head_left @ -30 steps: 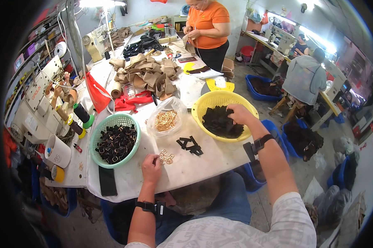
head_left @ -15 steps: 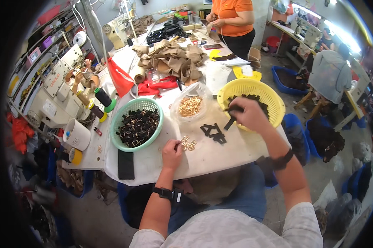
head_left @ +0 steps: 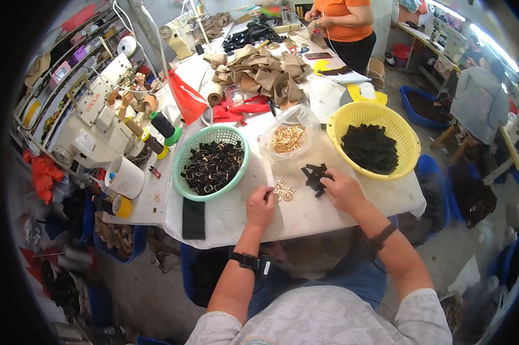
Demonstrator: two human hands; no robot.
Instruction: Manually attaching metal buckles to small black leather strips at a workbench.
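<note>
My left hand (head_left: 260, 207) rests on the table with its fingers pinched together; what they hold, if anything, is hidden. Just right of it lie several loose gold metal buckles (head_left: 284, 191). My right hand (head_left: 344, 192) has its fingertips closed at the edge of a small heap of black strips (head_left: 314, 179). Behind the heap stands a yellow plastic basket (head_left: 409, 154) filled with more black strips. A clear plastic bag (head_left: 311, 127) of gold buckles sits open beyond my hands. Left of it, a green basket (head_left: 180, 179) holds black pieces with gold buckles.
A black phone (head_left: 194, 219) lies near the front edge. Brown fabric pieces (head_left: 265, 72) are piled farther back, beside red cloth (head_left: 245, 109). Sewing machines (head_left: 92, 121), thread spools and a white bucket (head_left: 124, 178) stand left. A person in orange (head_left: 345, 20) works across the table.
My right hand has come from the yellow basket down to the black strips on the table, and the heap there looks denser. The left hand stays beside the buckles. The whole view has shifted.
</note>
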